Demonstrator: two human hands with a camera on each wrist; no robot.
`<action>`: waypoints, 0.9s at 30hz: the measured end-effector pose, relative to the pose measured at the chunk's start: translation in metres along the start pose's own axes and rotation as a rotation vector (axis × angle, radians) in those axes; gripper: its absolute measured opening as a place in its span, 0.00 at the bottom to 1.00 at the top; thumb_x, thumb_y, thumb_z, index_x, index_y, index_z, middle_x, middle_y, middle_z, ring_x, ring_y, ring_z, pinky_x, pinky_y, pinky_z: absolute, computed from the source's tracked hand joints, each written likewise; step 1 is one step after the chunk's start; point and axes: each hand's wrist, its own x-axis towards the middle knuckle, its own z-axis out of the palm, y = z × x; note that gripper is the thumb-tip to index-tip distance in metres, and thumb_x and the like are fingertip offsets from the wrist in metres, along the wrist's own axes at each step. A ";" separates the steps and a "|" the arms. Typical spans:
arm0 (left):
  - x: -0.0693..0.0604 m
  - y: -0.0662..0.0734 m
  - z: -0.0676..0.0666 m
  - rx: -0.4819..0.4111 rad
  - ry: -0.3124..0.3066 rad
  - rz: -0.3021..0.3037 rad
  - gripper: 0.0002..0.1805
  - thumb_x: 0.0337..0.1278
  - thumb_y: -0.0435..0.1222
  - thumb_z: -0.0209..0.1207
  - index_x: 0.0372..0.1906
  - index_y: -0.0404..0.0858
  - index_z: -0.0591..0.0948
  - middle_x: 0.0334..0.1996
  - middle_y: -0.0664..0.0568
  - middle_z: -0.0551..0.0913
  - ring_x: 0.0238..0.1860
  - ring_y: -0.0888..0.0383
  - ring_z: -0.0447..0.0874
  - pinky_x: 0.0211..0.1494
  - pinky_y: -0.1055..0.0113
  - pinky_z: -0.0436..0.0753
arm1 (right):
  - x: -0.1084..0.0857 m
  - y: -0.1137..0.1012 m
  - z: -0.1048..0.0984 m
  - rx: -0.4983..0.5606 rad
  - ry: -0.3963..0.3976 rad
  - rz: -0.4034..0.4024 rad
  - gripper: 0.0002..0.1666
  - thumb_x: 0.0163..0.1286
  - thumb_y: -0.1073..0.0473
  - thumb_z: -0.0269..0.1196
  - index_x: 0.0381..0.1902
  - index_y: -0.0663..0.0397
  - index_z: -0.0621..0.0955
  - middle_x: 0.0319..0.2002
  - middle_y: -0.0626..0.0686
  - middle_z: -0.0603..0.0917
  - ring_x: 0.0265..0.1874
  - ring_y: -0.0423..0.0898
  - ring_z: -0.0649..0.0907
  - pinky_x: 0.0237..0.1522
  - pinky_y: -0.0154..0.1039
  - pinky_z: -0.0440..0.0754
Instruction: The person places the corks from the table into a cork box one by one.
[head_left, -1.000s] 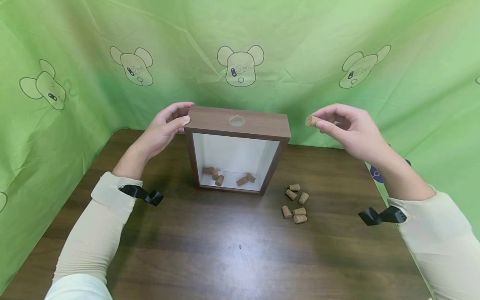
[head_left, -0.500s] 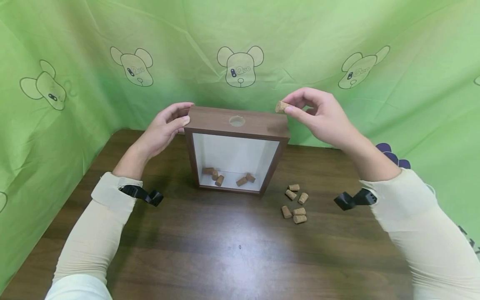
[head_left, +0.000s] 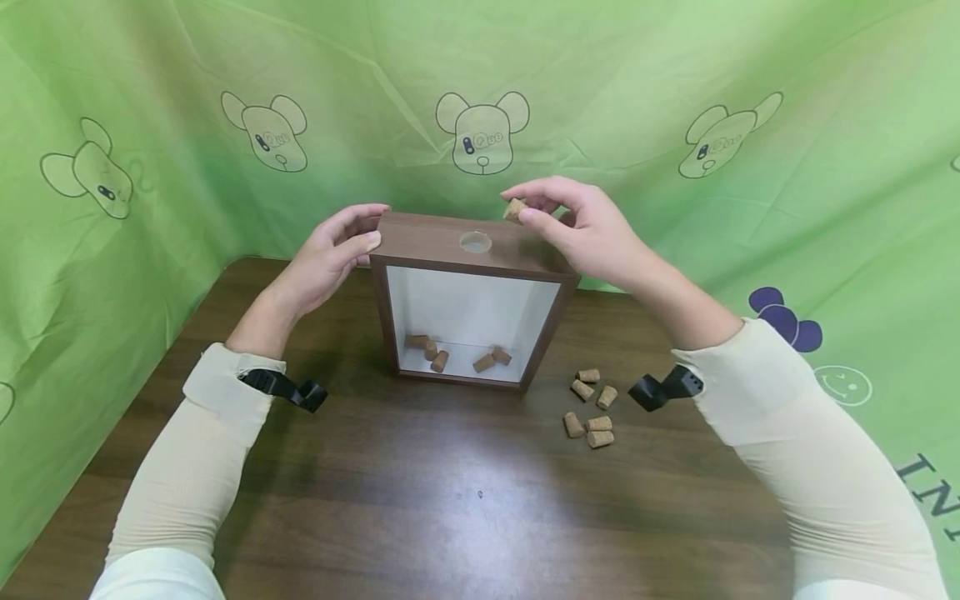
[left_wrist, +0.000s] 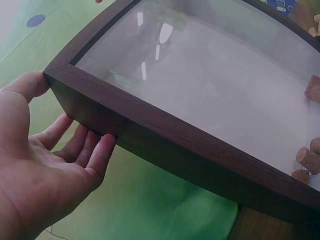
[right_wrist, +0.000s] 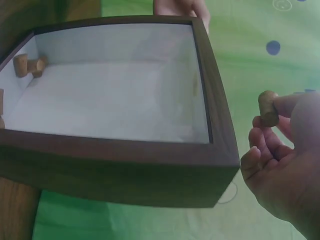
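Upright on the table stands a brown wooden shadow box [head_left: 552, 333] with a clear front and a round hole [head_left: 476, 242] in its top. Several corks [head_left: 439, 361] lie on its white floor. My left hand [head_left: 330, 250] holds the box by its upper left corner, thumb at the front edge and fingers toward the back in the left wrist view. Between thumb and fingertips, my right hand [head_left: 592, 229] pinches a cork [head_left: 514, 209] above the box top, a little right of the hole. In the right wrist view this cork [right_wrist: 268, 108] is beyond the top edge, apart from the box.
Several loose corks [head_left: 600, 424] lie on the dark wooden table [head_left: 420, 483] to the right of the box. A green cloth [head_left: 375, 100] with printed bear heads hangs close behind the box and along both sides.
My right hand has moved left with the cork, from right of the box to over its top near the hole. The left hand and the box have stayed still.
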 end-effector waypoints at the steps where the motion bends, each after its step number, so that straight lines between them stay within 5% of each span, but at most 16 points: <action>1: 0.000 0.000 0.000 0.000 0.000 0.001 0.28 0.75 0.31 0.49 0.75 0.30 0.63 0.68 0.45 0.66 0.60 0.57 0.67 0.56 0.67 0.72 | 0.001 0.000 0.002 0.010 -0.001 0.000 0.17 0.77 0.54 0.60 0.60 0.50 0.83 0.49 0.52 0.86 0.44 0.44 0.79 0.41 0.37 0.73; 12: 0.000 0.000 0.001 0.001 0.000 -0.001 0.28 0.75 0.31 0.49 0.75 0.31 0.63 0.66 0.47 0.67 0.58 0.57 0.68 0.57 0.66 0.72 | 0.012 -0.003 0.018 0.075 0.016 -0.049 0.15 0.68 0.64 0.69 0.51 0.59 0.80 0.41 0.51 0.84 0.41 0.44 0.81 0.36 0.35 0.76; 27: 0.000 0.000 0.000 0.003 0.004 0.001 0.28 0.75 0.32 0.50 0.75 0.31 0.63 0.68 0.45 0.66 0.59 0.57 0.67 0.57 0.66 0.72 | 0.026 -0.005 0.028 0.034 -0.023 -0.033 0.17 0.67 0.63 0.69 0.52 0.57 0.80 0.45 0.51 0.84 0.43 0.43 0.81 0.38 0.35 0.77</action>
